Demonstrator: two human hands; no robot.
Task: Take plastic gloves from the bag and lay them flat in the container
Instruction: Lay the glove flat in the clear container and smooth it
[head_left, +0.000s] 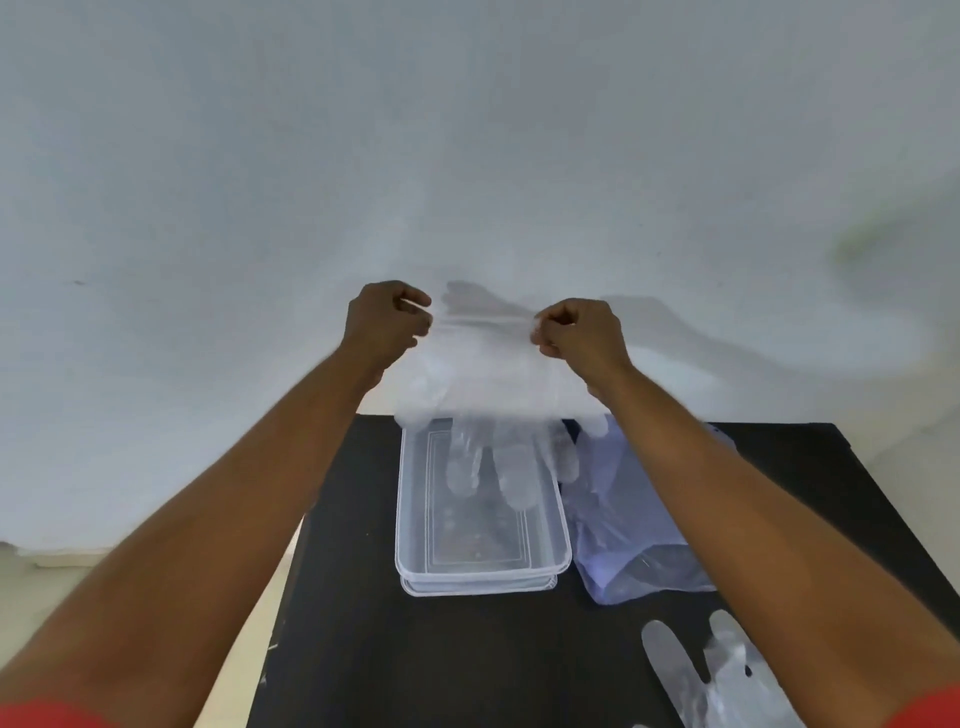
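Note:
A clear plastic glove hangs stretched between my two hands, held up by its cuff. My left hand pinches the cuff's left corner and my right hand pinches the right corner. The glove's fingers dangle down over the far end of a clear rectangular container, which stands on a black table. A pale bluish plastic bag lies just right of the container, its mouth toward me. Another clear glove lies flat on the table at the near right, partly under my right forearm.
The black table is small, with its left edge close to the container and floor showing beyond it. A plain pale wall stands right behind the table's far edge. The container seems to sit on a lid or a second tray.

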